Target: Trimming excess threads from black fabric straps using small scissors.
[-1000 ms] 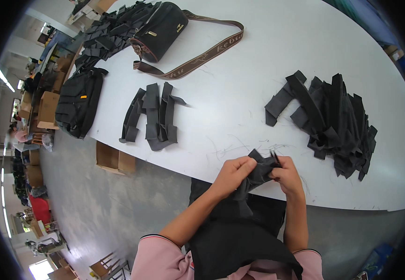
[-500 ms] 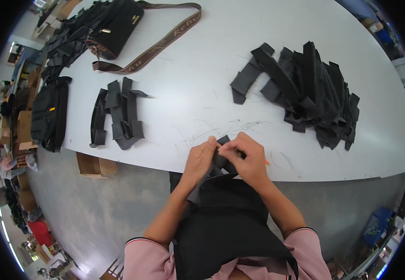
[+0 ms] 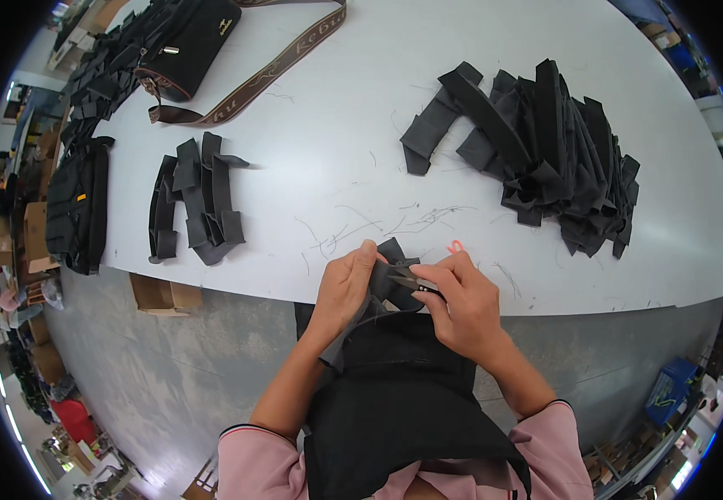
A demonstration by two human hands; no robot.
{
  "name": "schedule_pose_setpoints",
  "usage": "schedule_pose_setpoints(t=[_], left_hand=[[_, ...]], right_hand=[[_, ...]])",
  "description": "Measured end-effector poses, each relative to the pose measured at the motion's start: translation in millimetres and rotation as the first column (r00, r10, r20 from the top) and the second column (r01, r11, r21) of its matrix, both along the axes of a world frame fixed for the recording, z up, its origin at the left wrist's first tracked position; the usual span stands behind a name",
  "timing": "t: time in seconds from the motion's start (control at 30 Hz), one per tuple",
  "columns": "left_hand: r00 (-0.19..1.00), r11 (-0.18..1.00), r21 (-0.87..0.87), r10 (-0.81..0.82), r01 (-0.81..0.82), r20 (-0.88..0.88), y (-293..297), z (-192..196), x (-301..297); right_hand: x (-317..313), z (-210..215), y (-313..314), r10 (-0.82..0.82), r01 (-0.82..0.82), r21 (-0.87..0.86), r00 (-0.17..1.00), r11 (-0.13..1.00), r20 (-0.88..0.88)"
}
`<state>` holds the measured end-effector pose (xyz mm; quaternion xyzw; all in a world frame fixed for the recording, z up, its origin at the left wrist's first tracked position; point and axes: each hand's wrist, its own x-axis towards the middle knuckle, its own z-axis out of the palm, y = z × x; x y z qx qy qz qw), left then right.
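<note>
Both hands work at the near edge of the white table (image 3: pixel 336 162): the left hand (image 3: pixel 345 287) pinches a dark fabric strip (image 3: pixel 381 290) that hangs down before the black apron (image 3: pixel 403 408), while the right hand (image 3: pixel 471 304) grips small scissors (image 3: pixel 411 282), blades over the strip; whether they touch it cannot be told. Around them spreads a workroom with a grey floor (image 3: pixel 236 362) and a person (image 3: pixel 9 296) far off at left. The table, broad and pale, bears a large strip heap (image 3: pixel 562 158) at right. Of the containers, a black backpack (image 3: pixel 78 208) sits at the left edge, and a cylindrical black bag (image 3: pixel 199 50) with a brown strap (image 3: pixel 278 67) farther back; the contents of both are hidden. Below, on the floor, an open cardboard box (image 3: pixel 174 296) shows its brown inner walls. A smaller strip group (image 3: pixel 203 200) lies left of centre, and loose threads (image 3: pixel 428 221) are scattered just beyond the hands.
</note>
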<state>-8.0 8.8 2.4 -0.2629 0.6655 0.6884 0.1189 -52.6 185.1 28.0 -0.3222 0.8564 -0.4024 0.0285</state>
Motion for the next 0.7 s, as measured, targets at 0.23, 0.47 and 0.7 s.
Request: schedule_pose_setpoints(t=[0.23,0.47,0.7], left_hand=[[0.999,1.000,0.002,-0.010,0.009,0.040,-2,0,2],[0.995,0.996,0.055,-0.076,0.073,0.060,-6,9,1],[0.968,0.952,0.201,-0.245,0.230,0.058,-14,14,4]], right_hand=[[3,-8,-3,0.034,-0.023,0.043,0.954,0.999,-0.298],[-5,-4,5,0.057,-0.065,-0.059,0.990,0.996,-0.132],[-29,16,4,0.381,-0.365,0.110,0.886,0.924,-0.264]])
